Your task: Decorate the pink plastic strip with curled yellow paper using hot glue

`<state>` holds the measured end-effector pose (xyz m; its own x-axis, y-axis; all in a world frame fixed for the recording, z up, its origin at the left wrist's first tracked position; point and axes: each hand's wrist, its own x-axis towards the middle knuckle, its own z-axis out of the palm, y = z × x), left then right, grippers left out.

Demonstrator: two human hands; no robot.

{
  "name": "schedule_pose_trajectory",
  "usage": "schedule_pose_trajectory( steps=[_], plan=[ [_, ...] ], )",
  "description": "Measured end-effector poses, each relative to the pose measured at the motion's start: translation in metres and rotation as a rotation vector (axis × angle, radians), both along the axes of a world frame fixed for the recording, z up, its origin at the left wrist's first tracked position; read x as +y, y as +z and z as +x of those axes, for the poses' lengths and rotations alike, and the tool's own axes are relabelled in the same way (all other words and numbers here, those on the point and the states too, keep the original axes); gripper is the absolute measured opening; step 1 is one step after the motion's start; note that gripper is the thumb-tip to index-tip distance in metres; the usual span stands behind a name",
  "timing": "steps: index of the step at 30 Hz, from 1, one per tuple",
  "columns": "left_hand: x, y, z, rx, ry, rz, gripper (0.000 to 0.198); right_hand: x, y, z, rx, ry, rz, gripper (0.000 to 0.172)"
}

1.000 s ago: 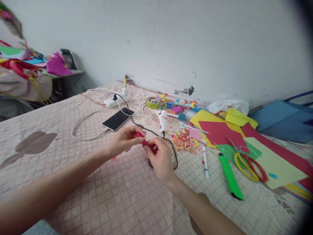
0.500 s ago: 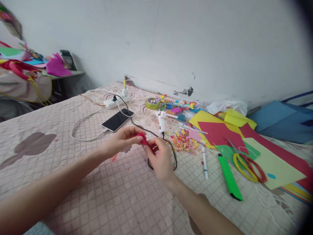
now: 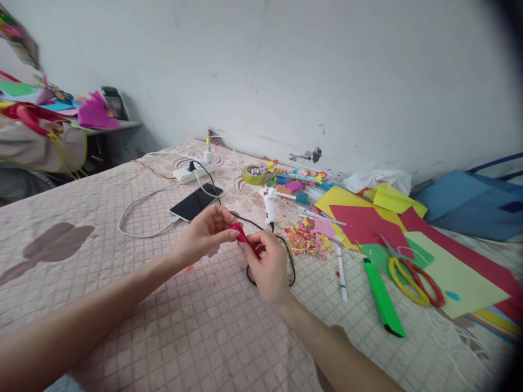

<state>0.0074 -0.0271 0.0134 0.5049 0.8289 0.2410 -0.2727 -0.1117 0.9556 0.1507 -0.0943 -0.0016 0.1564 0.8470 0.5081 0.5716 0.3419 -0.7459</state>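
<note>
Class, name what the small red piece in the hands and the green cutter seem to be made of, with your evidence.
The red piece: probably matte craft paper, thin and bent where the left hand and right hand pinch it, like the flat coloured sheets nearby. The green cutter: likely smooth plastic, rigid, with a dark tip.

Most of the red paper (image 3: 242, 235) hides under the fingers (image 3: 226, 234), so its shape is unclear. The right hand (image 3: 267, 268) covers part of the black cord (image 3: 293, 267).
</note>
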Motion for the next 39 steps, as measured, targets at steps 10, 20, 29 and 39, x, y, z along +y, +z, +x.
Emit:
schedule_pose_trajectory(
  steps=[10, 20, 29, 39],
  plan=[
    [-0.006, 0.003, -0.004, 0.126, 0.101, 0.177, 0.011, -0.002, 0.0, 0.005, -0.119, -0.024, 0.14, 0.009],
    [-0.005, 0.005, -0.005, 0.162, 0.095, 0.112, 0.014, 0.0, -0.007, 0.009, -0.301, -0.01, 0.247, 0.03],
    [-0.002, 0.002, -0.005, 0.166, 0.083, 0.103, 0.011, 0.0, -0.004, 0.009, -0.566, -0.054, 0.327, 0.036],
    [-0.001, 0.004, -0.002, 0.159, 0.032, 0.031, 0.014, 0.002, -0.007, 0.01, -0.66, -0.102, 0.285, 0.036]
  ],
)
